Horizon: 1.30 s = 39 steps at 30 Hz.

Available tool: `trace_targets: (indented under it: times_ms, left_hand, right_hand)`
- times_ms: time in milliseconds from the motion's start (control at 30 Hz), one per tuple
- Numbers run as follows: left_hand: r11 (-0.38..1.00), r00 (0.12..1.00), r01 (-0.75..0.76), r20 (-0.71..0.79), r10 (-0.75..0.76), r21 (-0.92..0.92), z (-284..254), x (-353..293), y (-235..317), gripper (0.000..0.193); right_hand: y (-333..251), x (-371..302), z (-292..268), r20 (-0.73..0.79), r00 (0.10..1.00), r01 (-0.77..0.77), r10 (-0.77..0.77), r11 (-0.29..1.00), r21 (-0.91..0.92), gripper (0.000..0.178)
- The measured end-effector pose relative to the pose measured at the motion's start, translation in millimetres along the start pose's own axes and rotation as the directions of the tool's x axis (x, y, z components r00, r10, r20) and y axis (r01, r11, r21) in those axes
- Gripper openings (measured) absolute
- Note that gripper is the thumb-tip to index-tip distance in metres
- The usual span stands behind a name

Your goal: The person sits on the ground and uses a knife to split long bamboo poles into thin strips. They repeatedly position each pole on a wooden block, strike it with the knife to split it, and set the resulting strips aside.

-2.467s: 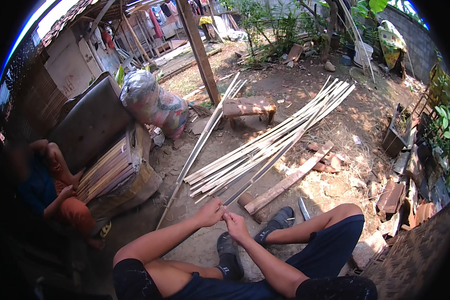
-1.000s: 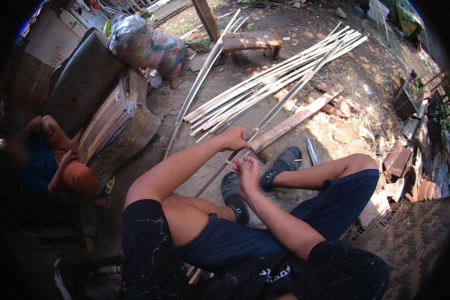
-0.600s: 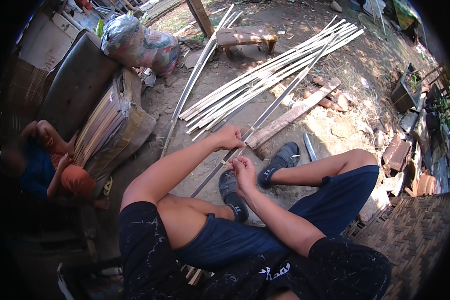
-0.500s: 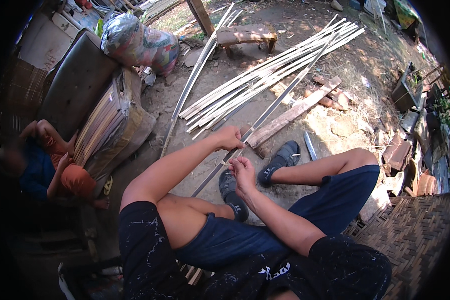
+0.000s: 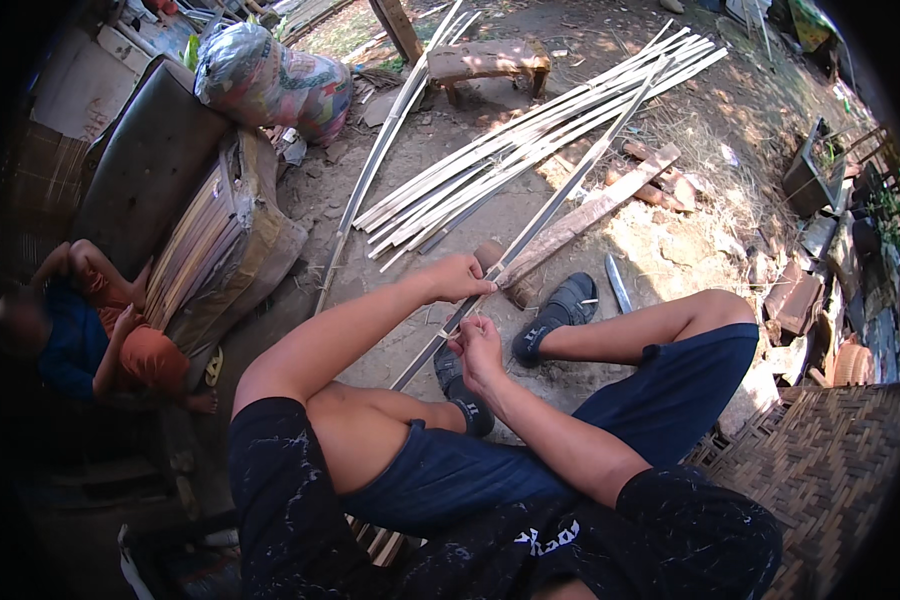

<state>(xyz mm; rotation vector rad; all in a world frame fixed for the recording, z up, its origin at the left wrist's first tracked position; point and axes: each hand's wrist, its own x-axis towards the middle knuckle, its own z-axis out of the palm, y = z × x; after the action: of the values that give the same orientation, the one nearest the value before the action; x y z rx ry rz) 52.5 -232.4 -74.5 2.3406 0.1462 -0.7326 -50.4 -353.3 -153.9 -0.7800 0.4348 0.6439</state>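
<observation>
A long split-bamboo strip [image 5: 425, 357], dark on one face, slants from beside my left knee up to the far right. My left hand [image 5: 458, 279] is closed on it, thumb and fingers pinching the strip near its lower part. Just below, my right hand [image 5: 480, 350] is closed in a pinch at the strip's edge. A small pale bit shows at its fingertips, too small to name. Beyond both hands, a pile of pale bamboo strips [image 5: 530, 150] lies on the ground. A knife-like blade [image 5: 618, 284] lies to the right of my foot.
A wooden plank [image 5: 595, 225] rests beyond my feet. A low wooden bench [image 5: 488, 62] stands at the back, near more long strips [image 5: 370, 165]. At left, a person [image 5: 120, 325] sits beside an old sofa [image 5: 145, 170] and a stuffed sack [image 5: 270, 85]. Woven bamboo matting [image 5: 830, 470] is at right.
My right hand has shifted slightly down and left, its fingertips closer to the strip. My left hand keeps its pinch, with the strip turned or moved a little.
</observation>
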Motion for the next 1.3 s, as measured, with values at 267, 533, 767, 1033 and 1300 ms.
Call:
trace_targets:
  times_ms: [267,533,767,1033,1300]
  left_hand:
    - [0.966,0.952,-0.158,-0.228,0.204,0.206,19.2,19.9,-11.2,0.045]
    - [0.987,0.969,-0.075,-0.224,0.106,0.143,8.9,19.3,-2.6,0.033]
    - [0.98,0.965,-0.099,-0.222,0.137,0.174,10.7,10.6,5.4,0.029]
    - [0.972,0.936,-0.167,-0.284,0.209,0.165,17.5,22.2,12.7,0.032]
    - [0.97,0.955,-0.098,-0.255,0.155,0.223,18.0,31.1,14.4,0.023]
  right_hand:
    - [5.4,-11.8,7.9,0.029,0.996,0.089,-0.087,0.993,-0.081,0.012]
    - [12.8,-5.4,4.3,0.057,0.996,0.071,-0.071,0.997,0.0,0.013]
    - [5.1,-12.6,10.8,0.072,0.996,0.044,-0.045,0.999,0.026,0.013]
    - [5.6,-16.8,11.5,0.033,0.998,0.05,-0.05,0.999,0.005,0.011]
    - [10.1,-24.5,12.9,0.107,0.994,0.023,-0.025,1.0,0.016,0.009]
